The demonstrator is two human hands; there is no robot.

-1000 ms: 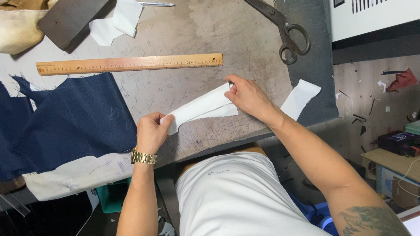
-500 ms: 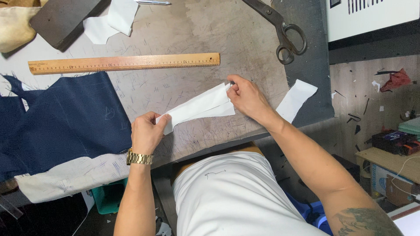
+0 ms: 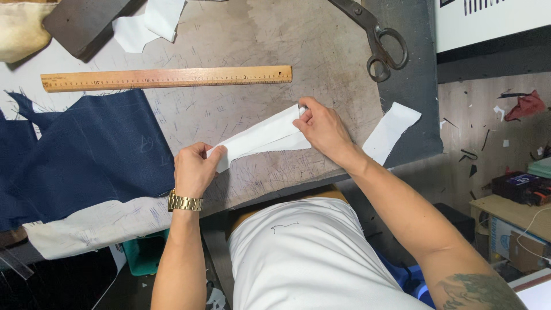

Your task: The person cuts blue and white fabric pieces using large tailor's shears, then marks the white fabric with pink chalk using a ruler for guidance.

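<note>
A folded white fabric strip [image 3: 261, 136] lies slanted on the scuffed worktable [image 3: 241, 40]. My left hand [image 3: 194, 170], with a gold watch on its wrist, pinches the strip's lower left end. My right hand [image 3: 322, 127] pinches the upper right end. Both hands hold the strip stretched between them, low over the table. A dark blue fabric piece [image 3: 86, 155] lies just left of my left hand. A wooden ruler [image 3: 166, 77] lies flat beyond the strip.
Large black scissors [image 3: 373, 34] lie at the far right. Another white strip [image 3: 390, 132] rests on a dark mat [image 3: 413, 86] by the table's right edge. White scraps [image 3: 149, 23], a dark block [image 3: 86, 23] and cream cloth [image 3: 97, 224] also lie around.
The strip and both hands stay where they were, with only slight finger shifts at the strip's ends. The view has drifted a little.
</note>
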